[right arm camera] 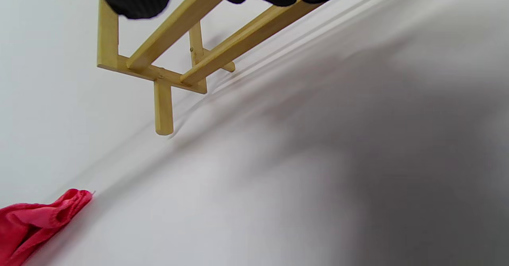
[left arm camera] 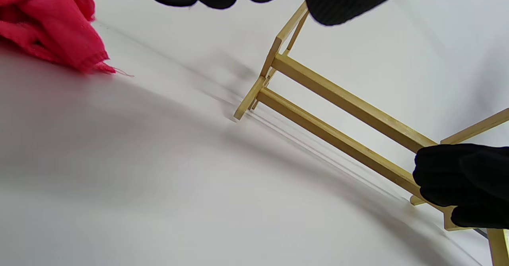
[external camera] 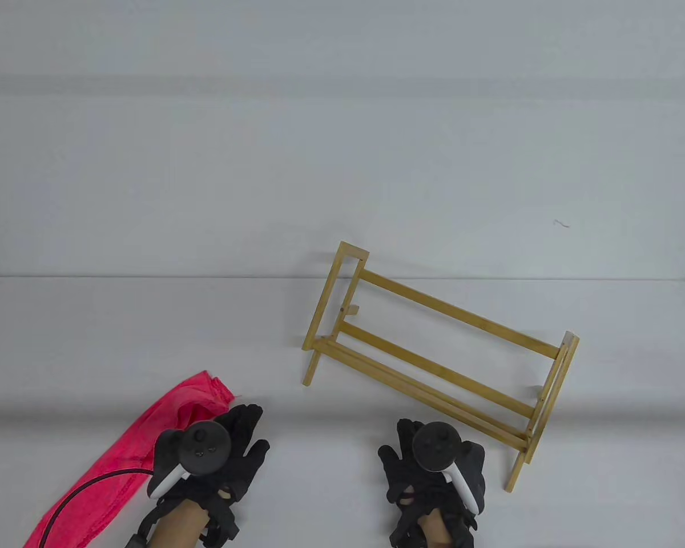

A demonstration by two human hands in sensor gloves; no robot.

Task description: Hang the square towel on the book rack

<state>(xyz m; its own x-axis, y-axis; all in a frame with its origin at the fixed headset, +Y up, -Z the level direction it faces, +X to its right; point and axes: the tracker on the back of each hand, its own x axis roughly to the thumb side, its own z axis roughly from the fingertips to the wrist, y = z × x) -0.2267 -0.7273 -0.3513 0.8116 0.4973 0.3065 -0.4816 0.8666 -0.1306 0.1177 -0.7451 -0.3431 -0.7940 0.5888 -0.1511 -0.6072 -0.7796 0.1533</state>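
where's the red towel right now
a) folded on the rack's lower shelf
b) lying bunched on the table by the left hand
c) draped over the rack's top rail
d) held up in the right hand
b: the red towel lies bunched on the table beside the left hand, apart from the bare wooden rack.

Two gloved hands are seen entering from the bottom edge of the table view. The left hand (external camera: 214, 451) is placed at lower left of centre, palm down, its fingers (external camera: 245, 419) extended toward the upper right and spread a little. The right hand (external camera: 434, 462) is placed at lower right of centre, likewise palm down, with fingers pointed up the frame. Nothing appears to be gripped by either hand, though the fingertips are only partly shown in the wrist views.
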